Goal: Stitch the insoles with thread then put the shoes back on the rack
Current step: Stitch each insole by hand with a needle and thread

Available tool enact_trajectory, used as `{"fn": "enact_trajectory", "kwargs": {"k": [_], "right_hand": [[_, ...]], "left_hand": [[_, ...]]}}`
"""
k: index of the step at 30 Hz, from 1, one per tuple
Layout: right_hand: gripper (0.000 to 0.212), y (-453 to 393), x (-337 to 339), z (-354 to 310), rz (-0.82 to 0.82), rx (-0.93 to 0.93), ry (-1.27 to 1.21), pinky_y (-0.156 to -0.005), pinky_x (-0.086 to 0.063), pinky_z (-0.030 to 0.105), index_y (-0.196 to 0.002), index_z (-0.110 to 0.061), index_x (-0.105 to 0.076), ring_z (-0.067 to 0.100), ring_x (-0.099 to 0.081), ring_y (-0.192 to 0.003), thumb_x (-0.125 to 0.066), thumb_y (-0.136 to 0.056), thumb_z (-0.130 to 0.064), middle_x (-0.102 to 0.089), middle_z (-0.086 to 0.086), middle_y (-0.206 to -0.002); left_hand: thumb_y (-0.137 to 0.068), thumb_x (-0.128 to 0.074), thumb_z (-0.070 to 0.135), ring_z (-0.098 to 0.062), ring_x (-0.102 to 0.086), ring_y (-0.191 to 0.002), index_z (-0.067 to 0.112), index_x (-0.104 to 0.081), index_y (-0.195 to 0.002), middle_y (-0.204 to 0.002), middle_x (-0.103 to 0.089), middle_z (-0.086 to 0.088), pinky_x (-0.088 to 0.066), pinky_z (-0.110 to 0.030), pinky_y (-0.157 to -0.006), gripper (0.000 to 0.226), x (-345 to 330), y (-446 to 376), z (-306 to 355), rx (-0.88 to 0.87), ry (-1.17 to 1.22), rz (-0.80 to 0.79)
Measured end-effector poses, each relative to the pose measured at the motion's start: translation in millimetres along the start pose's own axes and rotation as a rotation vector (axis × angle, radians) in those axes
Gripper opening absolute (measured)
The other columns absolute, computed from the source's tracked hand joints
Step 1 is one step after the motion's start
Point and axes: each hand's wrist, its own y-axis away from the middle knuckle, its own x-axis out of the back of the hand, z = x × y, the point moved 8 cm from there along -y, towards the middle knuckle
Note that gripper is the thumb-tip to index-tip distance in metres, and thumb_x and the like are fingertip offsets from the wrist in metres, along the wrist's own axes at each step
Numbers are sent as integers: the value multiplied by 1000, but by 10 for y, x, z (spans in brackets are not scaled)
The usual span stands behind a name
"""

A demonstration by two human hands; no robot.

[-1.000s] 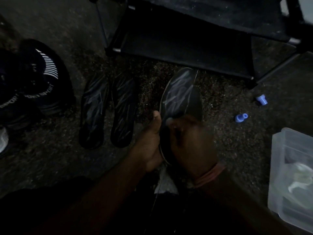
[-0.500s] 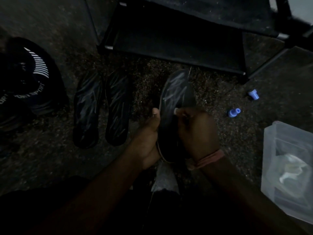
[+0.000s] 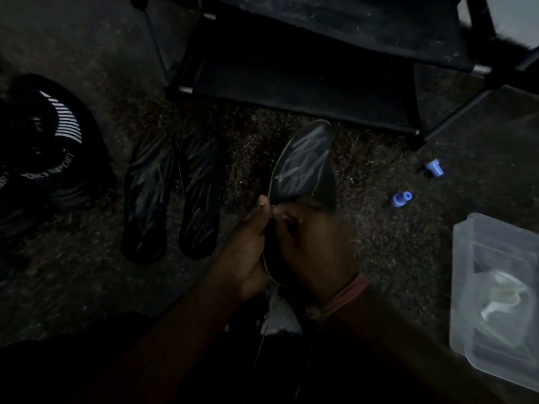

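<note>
Right hand now lower on insole, between fingers.

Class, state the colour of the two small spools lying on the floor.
Blue spools, clearest in the head view.

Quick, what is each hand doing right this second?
Left hand: grips the edge of the insole, thumb on top.
Right hand: fingers curled, pinching at the same insole's edge; no needle can be made out in the dim light.
</note>
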Motion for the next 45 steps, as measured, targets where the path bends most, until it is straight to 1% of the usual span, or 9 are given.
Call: {"fn": "enact_trajectory", "kwargs": {"k": [5, 7, 11, 18, 23, 26, 31, 38, 45], "right_hand": [[18, -49, 132, 135, 59, 16, 134, -65, -56, 39, -91, -13, -75, 28, -68, -73, -58, -86, -13, -71, 11, -89], [17, 11, -45, -28, -68, 40, 43, -67, -54, 36, -90, -15, -74, 21, -66, -75, -58, -90, -14, -69, 6, -90], [16, -104, 124, 370, 44, -132, -36, -82, -55, 30, -96, -19, -75, 11, -69, -88, -64, -89, -10, -74, -3, -98], [7, -71, -28, 248, -64, -206, -288, -74, -45, 5, -84, -20, -71, -5, -64, -85, -71, -88, -14, -67, -11, -92], [9, -14, -176, 120, -213, -87, -307, -80, -49, 21, -81, -20, -71, 5, -64, -84, -79, -82, -22, -65, -7, -89], [12, 30, -206, 38, -184, -57, -326, -83, -47, 16, -93, -21, -70, 4, -64, -90, -76, -85, -13, -66, -10, -95], [34, 120, -215, -21, -58, -79, -237, -91, -49, 18, -121, -23, -68, 2, -62, -106, -73, -88, -16, -65, -7, -119], [10, 34, 117, 91, 186, 13, -79, -86, -55, 43, -93, -16, -77, 14, -68, -97, -74, -87, -9, -72, -1, -98], [20, 63, -38, -31, -8, -31, -160, -87, -53, 23, -90, -20, -78, 4, -67, -87, -70, -84, -3, -75, -8, -92]], "left_hand": [[-102, -40, 50, -31, -62, -124, 7, -51, -144, -139, -60, -20, -57, -39, -94, 61, 43, -21, -65, 7, -38, 11], [-96, -45, 51, -29, -66, -117, 1, -54, -139, -134, -61, -24, -59, -36, -89, 66, 94, -35, -20, -15, -36, 23], [-103, -38, 47, -29, -59, -128, 7, -51, -144, -141, -59, -19, -53, -40, -103, 58, 11, -21, 38, -23, -99, -15], [-99, -44, 27, -29, -66, -118, 4, -67, -128, -129, -67, -18, -53, -38, -103, 44, 20, 1, 358, -87, -4, -99], [-96, -44, 63, -32, -61, -125, 6, -65, -132, -135, -63, -19, -46, -45, -108, 71, 83, -25, 363, -83, -6, 17], [-76, -39, 88, -32, -69, -114, 7, -78, -109, -123, -70, -18, -47, -49, -105, 96, 148, -64, 319, -87, -11, 65], [-80, -23, 90, -32, -60, -128, 14, -52, -143, -139, -62, -13, -37, -53, -115, 103, 113, -93, 285, -120, 42, 5], [-76, -19, 89, -23, -56, -132, 13, -52, -145, -143, -60, -8, -42, -42, -111, 107, -24, -57, 60, -43, -8, -38], [-78, -16, 91, -25, -61, -127, 11, -59, -138, -138, -63, -11, -46, -41, -104, 109, 21, -65, 34, -11, 4, -23]]}}
